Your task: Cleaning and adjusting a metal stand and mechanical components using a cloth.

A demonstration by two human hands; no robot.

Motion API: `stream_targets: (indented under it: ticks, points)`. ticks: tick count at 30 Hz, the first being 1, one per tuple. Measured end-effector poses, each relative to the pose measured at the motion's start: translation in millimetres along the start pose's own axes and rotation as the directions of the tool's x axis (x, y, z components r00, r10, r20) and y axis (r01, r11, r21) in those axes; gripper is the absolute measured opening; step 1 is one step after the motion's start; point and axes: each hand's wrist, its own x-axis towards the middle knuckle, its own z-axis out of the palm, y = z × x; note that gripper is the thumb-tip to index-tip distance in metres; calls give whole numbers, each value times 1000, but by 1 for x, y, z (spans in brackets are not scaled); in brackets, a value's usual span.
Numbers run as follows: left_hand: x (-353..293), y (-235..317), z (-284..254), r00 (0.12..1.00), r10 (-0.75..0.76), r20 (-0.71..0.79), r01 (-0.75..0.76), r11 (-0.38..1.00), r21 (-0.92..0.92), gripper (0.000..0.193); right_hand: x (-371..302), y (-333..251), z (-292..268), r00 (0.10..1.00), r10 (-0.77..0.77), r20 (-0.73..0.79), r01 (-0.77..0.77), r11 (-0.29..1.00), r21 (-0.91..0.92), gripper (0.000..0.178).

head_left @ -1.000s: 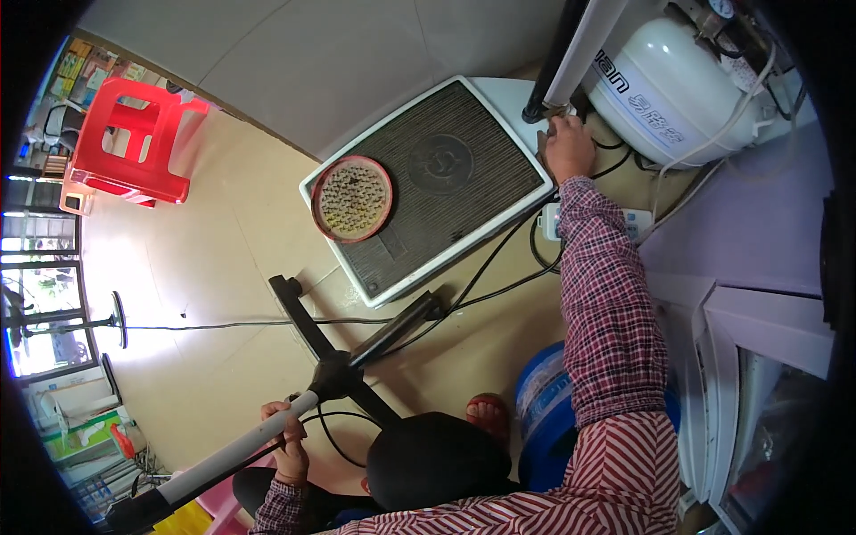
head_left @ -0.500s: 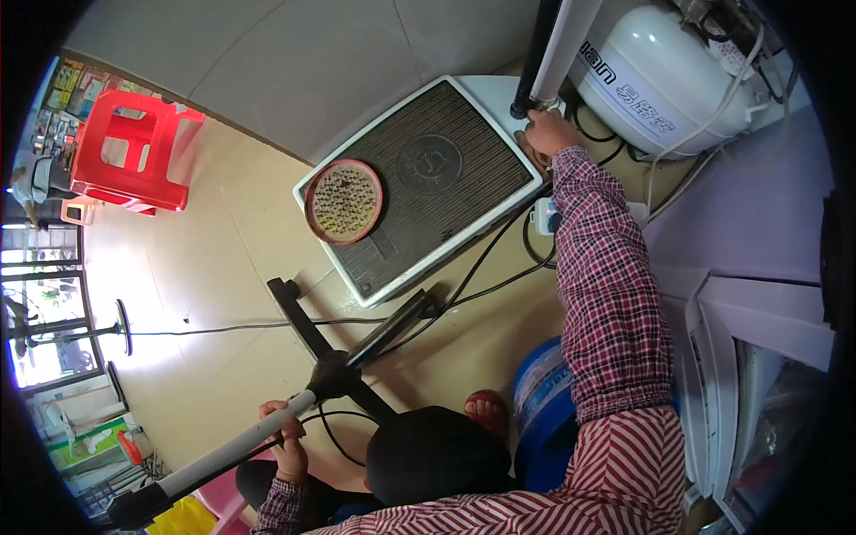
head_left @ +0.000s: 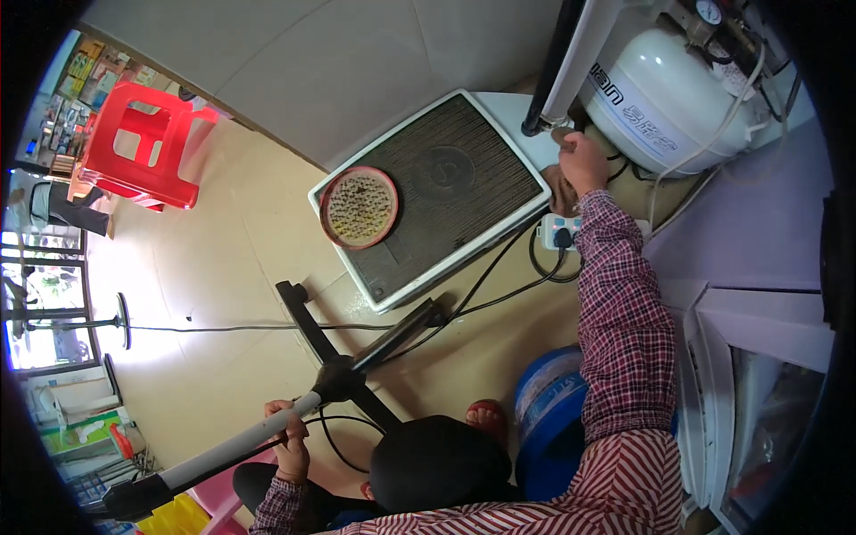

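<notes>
The right hand (head_left: 584,162) now sits higher than 1 second ago, off the flat grille panel (head_left: 446,183) and against the foot of the white pole (head_left: 571,67) beside the white tank (head_left: 664,89). Its fingers seem curled there, though I cannot tell what they pinch. The left hand (head_left: 290,437) stays wrapped around the grey stand tube (head_left: 241,446).

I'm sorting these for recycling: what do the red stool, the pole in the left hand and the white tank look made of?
The red stool looks like moulded plastic, one even glossy colour with cut-out slots. The pole in the left hand seems to be metal tube, pale grey and smooth, though coated plastic is possible. The white tank looks like painted steel, with a rounded shell and soft sheen.
</notes>
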Motion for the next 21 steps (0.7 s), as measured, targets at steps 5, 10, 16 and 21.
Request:
stream_targets:
  ticks: [5,10,16,21]
  points:
    - [0,-3,1,999,-46,-23,45,998,-47,33,-1,-22,23,973,-136,-186,127,990,-59,37]
    - [-1,4,2,998,-58,8,58,998,-4,31,10,-31,27,998,-53,33,60,963,-262,44]
    - [-1,5,0,998,-59,-2,59,998,4,31,9,-35,6,981,16,193,86,858,-507,52]
    - [0,10,1,997,-73,-1,73,997,2,30,9,-52,9,979,47,199,83,798,-597,53]
